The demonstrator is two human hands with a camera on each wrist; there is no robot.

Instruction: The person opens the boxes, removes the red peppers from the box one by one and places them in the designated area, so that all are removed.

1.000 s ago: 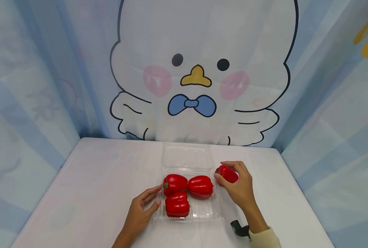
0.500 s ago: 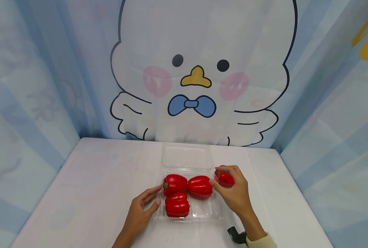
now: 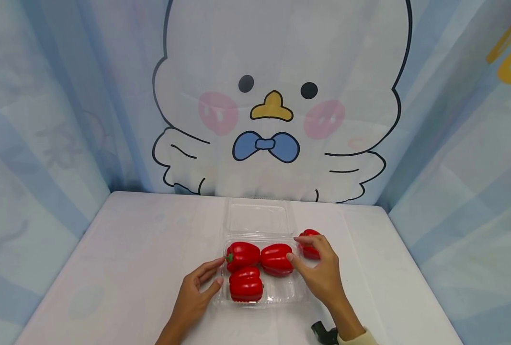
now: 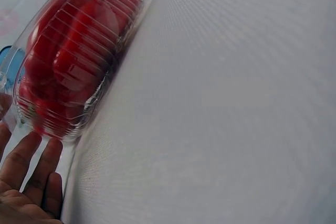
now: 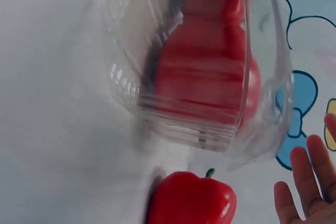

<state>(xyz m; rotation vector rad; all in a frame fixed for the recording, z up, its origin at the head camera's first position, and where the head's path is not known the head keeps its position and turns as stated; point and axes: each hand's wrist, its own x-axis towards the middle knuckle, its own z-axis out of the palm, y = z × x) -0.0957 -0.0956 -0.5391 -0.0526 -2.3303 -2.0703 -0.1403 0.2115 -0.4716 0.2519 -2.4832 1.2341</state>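
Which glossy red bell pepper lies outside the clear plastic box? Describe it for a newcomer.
On the white table, find the clear rectangular plastic box. Off its right side, partly hidden by the right hand, lies a glossy red bell pepper, the only one outside.

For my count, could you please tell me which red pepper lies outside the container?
The rightmost pepper in the head view, partly behind the right hand: it rests on the table, while the other three peppers sit inside the container.
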